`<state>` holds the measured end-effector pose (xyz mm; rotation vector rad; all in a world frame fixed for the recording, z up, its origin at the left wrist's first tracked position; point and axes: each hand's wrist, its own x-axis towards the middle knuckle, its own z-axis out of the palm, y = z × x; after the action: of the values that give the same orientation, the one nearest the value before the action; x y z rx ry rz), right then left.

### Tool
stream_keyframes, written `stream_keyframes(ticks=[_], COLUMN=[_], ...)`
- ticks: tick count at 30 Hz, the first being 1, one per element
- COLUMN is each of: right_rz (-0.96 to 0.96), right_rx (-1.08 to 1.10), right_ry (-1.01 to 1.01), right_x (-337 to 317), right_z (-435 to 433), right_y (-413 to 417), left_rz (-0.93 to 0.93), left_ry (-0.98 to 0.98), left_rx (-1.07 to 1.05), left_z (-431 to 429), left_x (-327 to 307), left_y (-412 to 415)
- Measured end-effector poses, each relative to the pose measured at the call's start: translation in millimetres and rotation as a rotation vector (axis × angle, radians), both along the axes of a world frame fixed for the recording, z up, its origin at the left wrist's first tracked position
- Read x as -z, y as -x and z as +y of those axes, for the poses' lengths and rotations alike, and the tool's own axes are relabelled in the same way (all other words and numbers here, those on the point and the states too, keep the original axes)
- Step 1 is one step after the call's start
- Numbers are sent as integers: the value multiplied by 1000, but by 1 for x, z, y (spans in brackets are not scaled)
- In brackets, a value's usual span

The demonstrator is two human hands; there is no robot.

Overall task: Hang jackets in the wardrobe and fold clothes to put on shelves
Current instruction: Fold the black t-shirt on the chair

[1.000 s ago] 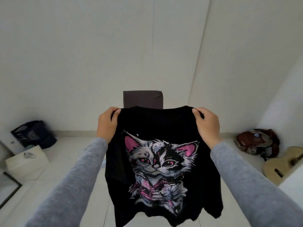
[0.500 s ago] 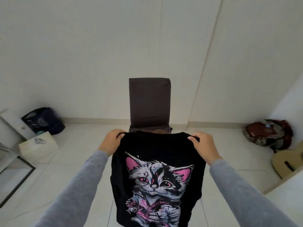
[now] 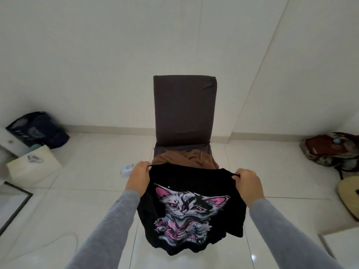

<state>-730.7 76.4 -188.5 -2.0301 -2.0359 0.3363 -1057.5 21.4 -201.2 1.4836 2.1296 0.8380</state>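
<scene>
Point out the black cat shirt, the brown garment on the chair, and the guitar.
black cat shirt (image 3: 191, 208), head view, on the printed cat's face
brown garment (image 3: 184, 159), head view, on its middle folds
guitar (image 3: 348, 194), head view, on its pale body

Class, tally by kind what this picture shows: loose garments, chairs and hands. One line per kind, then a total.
Loose garments: 2, the black cat T-shirt and the brown garment on the seat.
Chairs: 1, the dark chair.
Hands: 2, the left hand and the right hand, each with a grip on the T-shirt's top edge.
Total: 5
</scene>
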Motion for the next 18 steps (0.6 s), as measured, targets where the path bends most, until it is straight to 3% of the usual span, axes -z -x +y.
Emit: stream_keyframes(ticks=[3,12,18], right_rz=[-122,-156,39], right_rx=[12,56,50], right_ry=[13,25,33], right_x=[18,32,55], right_z=[22,104,172], right_y=[13,41,57], left_rz=[6,-3,-20], left_ry=[31,90,131], left_rx=[5,-26,-63], left_z=[30,115,187], left_x=[11,25,47], left_y=[12,34,45])
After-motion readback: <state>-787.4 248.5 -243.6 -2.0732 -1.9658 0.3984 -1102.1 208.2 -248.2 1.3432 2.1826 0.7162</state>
